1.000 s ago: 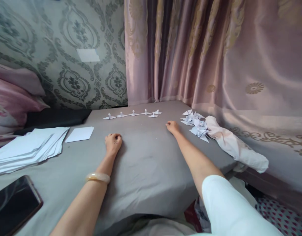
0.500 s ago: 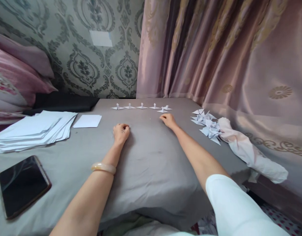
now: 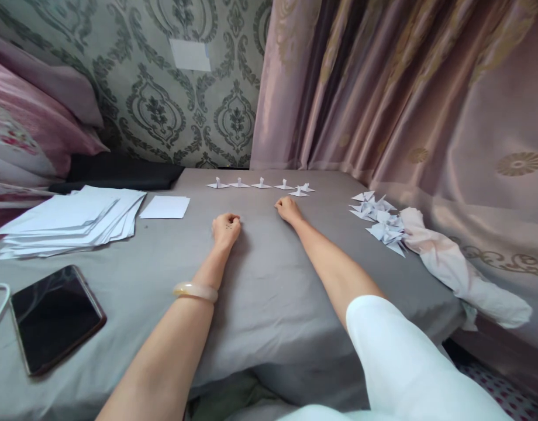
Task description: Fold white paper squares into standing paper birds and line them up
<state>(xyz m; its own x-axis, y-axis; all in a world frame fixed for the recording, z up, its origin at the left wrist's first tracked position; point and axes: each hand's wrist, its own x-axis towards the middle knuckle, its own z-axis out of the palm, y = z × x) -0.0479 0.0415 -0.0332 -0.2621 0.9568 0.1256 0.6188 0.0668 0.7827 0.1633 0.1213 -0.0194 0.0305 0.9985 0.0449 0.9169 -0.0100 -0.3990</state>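
Observation:
My left hand (image 3: 226,229) rests on the grey cloth, its fingers curled in a loose fist with nothing showing in them. Farther forward and to the right, my right hand (image 3: 289,210) has its fingers bent together against the cloth. Whatever it may pinch is hidden. Just beyond it lies a folded paper crane (image 3: 299,192), apart from the fingers. Behind that crane, a row of similar white paper cranes (image 3: 261,183) stands along the far part of the table. A single white paper sheet (image 3: 165,207) lies to the left of my left hand.
A fanned stack of white paper (image 3: 76,225) lies at left, with a phone (image 3: 56,318) and a white cable (image 3: 3,304) nearer me. At right, several paper cranes are heaped (image 3: 380,217) beside a pale crumpled cloth (image 3: 459,266). Curtains (image 3: 383,88) hang behind.
My right hand has moved left, away from the front crane, onto the spot where a tiny white speck lay. My left hand stays curled in place. The view has shifted slightly.

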